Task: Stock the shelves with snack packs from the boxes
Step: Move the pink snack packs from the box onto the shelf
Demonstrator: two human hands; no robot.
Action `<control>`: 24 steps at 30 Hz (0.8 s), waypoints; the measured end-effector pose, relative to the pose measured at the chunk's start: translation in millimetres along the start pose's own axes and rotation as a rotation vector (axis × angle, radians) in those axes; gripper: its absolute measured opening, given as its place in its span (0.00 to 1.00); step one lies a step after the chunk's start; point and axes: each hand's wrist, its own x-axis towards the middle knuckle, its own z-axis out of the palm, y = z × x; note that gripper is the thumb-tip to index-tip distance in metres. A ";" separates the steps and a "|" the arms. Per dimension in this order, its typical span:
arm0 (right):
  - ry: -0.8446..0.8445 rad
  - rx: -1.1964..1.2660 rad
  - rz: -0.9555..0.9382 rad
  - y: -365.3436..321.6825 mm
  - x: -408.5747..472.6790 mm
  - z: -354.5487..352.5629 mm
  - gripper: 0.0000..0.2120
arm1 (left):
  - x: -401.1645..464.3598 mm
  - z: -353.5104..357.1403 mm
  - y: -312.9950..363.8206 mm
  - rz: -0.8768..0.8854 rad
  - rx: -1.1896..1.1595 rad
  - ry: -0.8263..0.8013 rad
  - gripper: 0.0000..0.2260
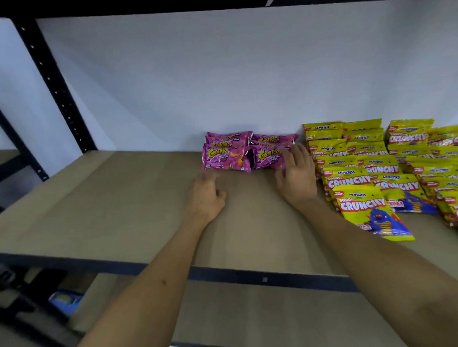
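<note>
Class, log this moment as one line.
left hand: open, on shelf | right hand: open, touching pink packs | yellow packs: right

1. We see a shelf board that looks like matt, smooth brown fibreboard or cardboard.
2. Its front rail and the perforated upright look like dark painted metal with a dull finish.
3. The pink snack packs are glossy, crinkled plastic film.
4. The yellow snack packs have the same shiny film, catching highlights.
5. The back wall looks flat, matt and pale.
</note>
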 end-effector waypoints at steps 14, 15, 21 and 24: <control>-0.378 0.075 -0.031 -65.6 -110.8 -100.0 0.10 | -161.6 -40.2 40.4 0.150 0.188 0.199 0.16; -0.311 0.103 -0.054 -71.1 -126.0 -107.5 0.12 | -178.8 -39.7 40.6 0.167 0.186 0.247 0.17; -0.236 0.242 -0.091 -79.0 -253.3 -130.6 0.25 | -273.1 -7.9 27.4 0.212 0.096 0.182 0.26; -0.589 0.405 0.220 -67.6 -317.4 -125.7 0.27 | -314.4 26.3 10.7 0.074 -0.043 -0.134 0.25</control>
